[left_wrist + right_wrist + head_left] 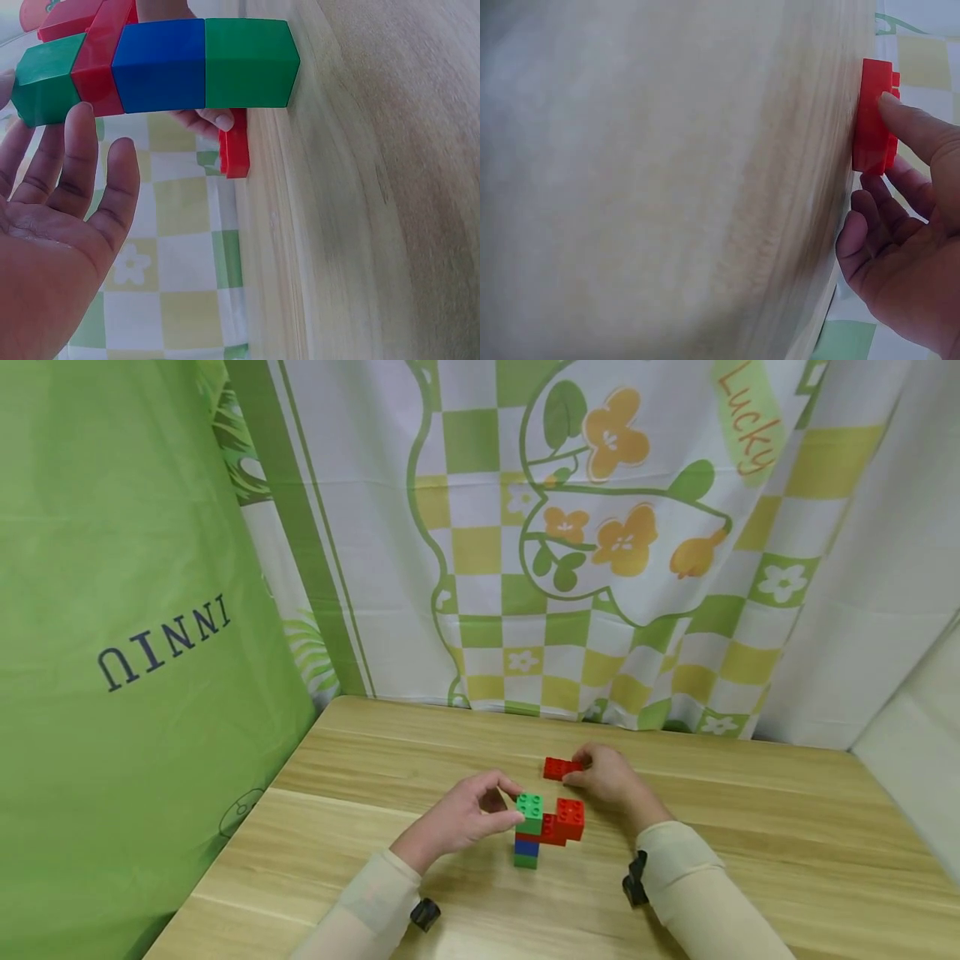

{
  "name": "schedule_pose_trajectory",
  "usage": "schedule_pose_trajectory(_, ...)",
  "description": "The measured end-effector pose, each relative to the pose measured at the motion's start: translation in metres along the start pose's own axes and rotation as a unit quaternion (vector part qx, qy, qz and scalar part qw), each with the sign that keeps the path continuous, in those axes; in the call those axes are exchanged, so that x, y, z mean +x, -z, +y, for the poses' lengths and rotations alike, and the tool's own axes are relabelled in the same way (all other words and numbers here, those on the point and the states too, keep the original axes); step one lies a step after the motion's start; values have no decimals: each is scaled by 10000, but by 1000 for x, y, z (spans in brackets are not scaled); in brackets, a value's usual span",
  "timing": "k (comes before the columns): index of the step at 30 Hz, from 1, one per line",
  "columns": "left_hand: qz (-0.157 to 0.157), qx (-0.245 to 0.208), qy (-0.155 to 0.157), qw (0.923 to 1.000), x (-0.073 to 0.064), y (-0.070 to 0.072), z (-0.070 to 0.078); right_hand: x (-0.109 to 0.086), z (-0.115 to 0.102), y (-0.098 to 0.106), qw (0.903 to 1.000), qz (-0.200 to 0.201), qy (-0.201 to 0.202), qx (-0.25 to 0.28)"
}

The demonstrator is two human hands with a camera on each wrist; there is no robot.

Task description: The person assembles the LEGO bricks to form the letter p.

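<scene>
A small upright stack of toy building bricks stands on the table. From the bottom it has a green brick [251,63], a blue brick [159,66], a flat red brick [552,832] jutting to the right, and a green brick [529,812] on top at the left. Another red brick [570,818] sits on the jutting end. My left hand [467,817] holds the top green brick between thumb and index finger, its other fingers spread. Behind the stack, my right hand [611,777] pinches a loose red brick [873,116] by its end, low at the tabletop.
The wooden table [787,843] extends around both hands. A patterned curtain [480,635] hangs along its back edge, and green fabric [150,760] along the left. A black strap piece [636,881] is on the right wrist, another [425,913] on the left.
</scene>
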State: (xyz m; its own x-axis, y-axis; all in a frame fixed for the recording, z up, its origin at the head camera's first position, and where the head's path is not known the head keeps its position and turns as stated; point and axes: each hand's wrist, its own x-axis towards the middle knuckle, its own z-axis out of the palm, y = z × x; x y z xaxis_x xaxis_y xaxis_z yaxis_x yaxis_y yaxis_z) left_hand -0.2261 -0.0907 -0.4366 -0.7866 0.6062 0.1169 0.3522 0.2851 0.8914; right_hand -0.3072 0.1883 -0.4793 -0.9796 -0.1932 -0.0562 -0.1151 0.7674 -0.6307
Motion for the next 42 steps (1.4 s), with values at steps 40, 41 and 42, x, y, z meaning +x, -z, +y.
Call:
schedule_pose_trajectory(40, 117, 123, -103, 9998, 0, -4, 0, -46, -17, 36, 9959, 341, 162, 816)
schedule_pose_trajectory(41, 129, 116, -92, 9998, 0, -4, 0, -48, -19, 38, 9958, 358, 203, 813)
schedule_pose_trajectory(42, 142, 114, -72, 9998, 0, -4, 0, -49, -21, 39, 9957, 372, 232, 810)
